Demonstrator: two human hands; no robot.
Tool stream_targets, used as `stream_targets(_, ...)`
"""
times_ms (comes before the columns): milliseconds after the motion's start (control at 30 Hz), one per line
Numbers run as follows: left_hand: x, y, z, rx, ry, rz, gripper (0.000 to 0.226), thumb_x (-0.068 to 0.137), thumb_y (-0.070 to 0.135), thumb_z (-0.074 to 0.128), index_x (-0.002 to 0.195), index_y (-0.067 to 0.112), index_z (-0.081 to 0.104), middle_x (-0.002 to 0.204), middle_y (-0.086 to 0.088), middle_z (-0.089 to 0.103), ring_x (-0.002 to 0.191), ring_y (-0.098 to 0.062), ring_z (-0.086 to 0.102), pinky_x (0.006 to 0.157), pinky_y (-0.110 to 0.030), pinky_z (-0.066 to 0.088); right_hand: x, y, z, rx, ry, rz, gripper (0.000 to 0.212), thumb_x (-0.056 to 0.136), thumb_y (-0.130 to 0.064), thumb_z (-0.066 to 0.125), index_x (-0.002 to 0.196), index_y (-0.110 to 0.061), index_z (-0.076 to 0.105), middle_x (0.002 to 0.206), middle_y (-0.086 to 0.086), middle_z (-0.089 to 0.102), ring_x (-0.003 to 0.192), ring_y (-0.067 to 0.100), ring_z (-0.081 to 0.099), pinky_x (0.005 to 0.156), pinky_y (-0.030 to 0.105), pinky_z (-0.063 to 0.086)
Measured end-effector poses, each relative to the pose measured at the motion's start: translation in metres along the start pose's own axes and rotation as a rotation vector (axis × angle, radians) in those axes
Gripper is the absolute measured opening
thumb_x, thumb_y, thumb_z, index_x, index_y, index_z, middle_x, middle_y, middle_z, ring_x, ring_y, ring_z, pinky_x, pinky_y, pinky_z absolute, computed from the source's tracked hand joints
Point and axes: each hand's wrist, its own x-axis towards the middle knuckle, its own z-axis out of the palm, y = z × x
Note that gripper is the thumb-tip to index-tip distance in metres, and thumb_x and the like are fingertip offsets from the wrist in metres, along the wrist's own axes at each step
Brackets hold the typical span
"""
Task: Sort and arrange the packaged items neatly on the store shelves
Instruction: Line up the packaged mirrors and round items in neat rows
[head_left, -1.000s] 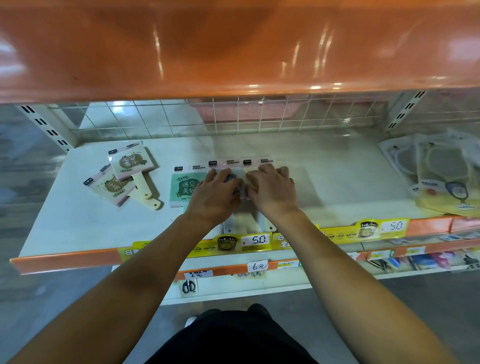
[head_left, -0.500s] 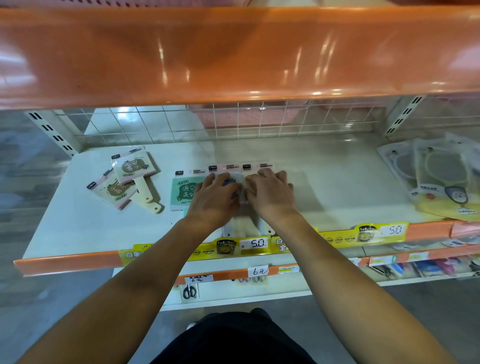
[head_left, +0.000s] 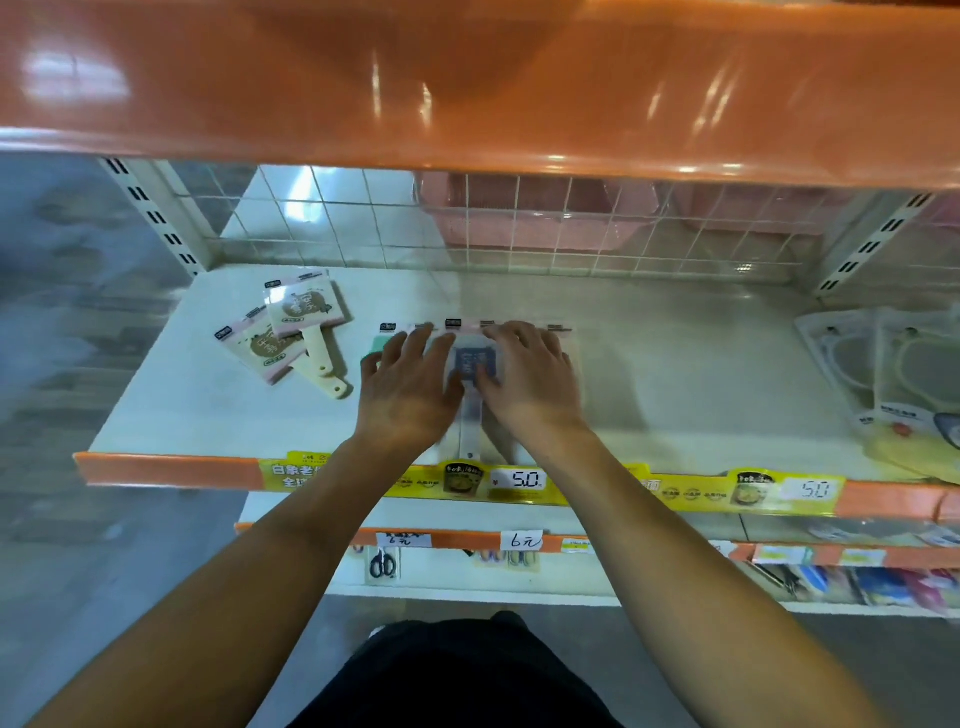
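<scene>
Both my hands are flat on a row of clear-bagged packs on the white shelf: left hand and right hand, fingers spread, gripping nothing. Pack between my thumbs shows a dark blurry label. Price tag just below my wrists reads 5.0.

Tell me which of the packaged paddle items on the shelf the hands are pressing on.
The row of packs at mid-shelf, under both the left hand and right hand; the two pink-labelled packs lie untouched, askew, further left.
</scene>
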Motion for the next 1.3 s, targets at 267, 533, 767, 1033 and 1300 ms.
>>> stream_targets(267,-0.028,-0.052,-0.018,0.068,0.047,-0.179,0.05,0.094,0.039,0.047,0.141,0.024,0.042,0.151,-0.001,0.036,0.136,-0.024,0.035,0.103,-0.042,0.032,0.013,-0.056,0.033,0.003,-0.085,-0.166,0.048,0.093,-0.038,0.057,0.138,-0.024,0.049,0.14,-0.003,0.048,0.133,0.025,0.036,0.106,0.042,0.037)
stream_targets(533,-0.047,-0.107,-0.034,0.058,0.061,-0.307,0.049,0.094,0.039,0.048,0.139,0.022,0.041,0.148,-0.002,0.039,0.134,-0.027,0.037,0.1,-0.044,0.035,0.023,-0.11,0.065,-0.017,-0.126,-0.286,0.047,0.093,-0.039,0.056,0.136,-0.021,0.051,0.142,0.001,0.047,0.133,0.028,0.037,0.108,0.044,0.037)
stream_targets(767,-0.054,-0.147,-0.046,0.052,0.101,-0.36,0.046,0.093,0.038,0.049,0.136,0.021,0.045,0.146,-0.003,0.041,0.132,-0.027,0.038,0.098,-0.043,0.036,0.033,-0.149,0.086,-0.053,-0.152,-0.327,0.049,0.093,-0.042,0.054,0.138,-0.024,0.047,0.144,-0.001,0.042,0.133,0.027,0.036,0.107,0.04,0.037)
stream_targets(1033,-0.046,-0.18,-0.05,0.033,0.097,-0.354,0.047,0.094,0.04,0.047,0.137,0.023,0.043,0.15,-0.002,0.037,0.137,-0.026,0.033,0.102,-0.042,0.033,0.051,-0.174,0.1,-0.08,-0.125,-0.332,0.049,0.092,-0.041,0.059,0.137,-0.024,0.051,0.142,0.002,0.046,0.128,0.029,0.041,0.102,0.042,0.041)
stream_targets(1300,-0.031,-0.198,-0.05,0.028,0.071,-0.309,0.045,0.094,0.04,0.046,0.137,0.025,0.043,0.15,0.001,0.036,0.138,-0.025,0.032,0.104,-0.041,0.032,0.071,-0.185,0.119,-0.121,-0.065,-0.277,0.05,0.089,-0.043,0.062,0.135,-0.024,0.053,0.14,0.003,0.046,0.125,0.031,0.041,0.097,0.04,0.043)
